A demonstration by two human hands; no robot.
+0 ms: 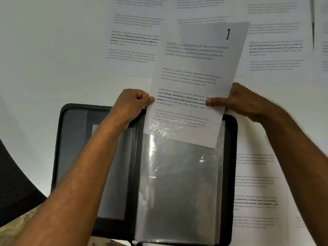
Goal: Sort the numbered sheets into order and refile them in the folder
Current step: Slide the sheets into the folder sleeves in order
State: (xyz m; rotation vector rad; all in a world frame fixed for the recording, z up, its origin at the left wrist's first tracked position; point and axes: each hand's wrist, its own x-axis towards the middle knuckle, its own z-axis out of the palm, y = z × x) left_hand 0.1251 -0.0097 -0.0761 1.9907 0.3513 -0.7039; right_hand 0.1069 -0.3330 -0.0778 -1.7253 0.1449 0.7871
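A printed sheet marked 1 [195,73] stands tilted over the open black zip folder [58,142]. Its lower edge sits inside the top of a clear plastic sleeve [177,183] on the folder's right half. My left hand [131,105] pinches the sheet's left edge with thumb on top. My right hand [237,102] pinches the right edge the same way. Both hands hold the sheet just above the folder's far edge.
Several other printed sheets lie on the white table: one at the far left [133,38], one behind the held sheet, one at the far right [275,45] and one beside the folder at the right [257,192]. A dark mesh chair [16,183] shows at lower left.
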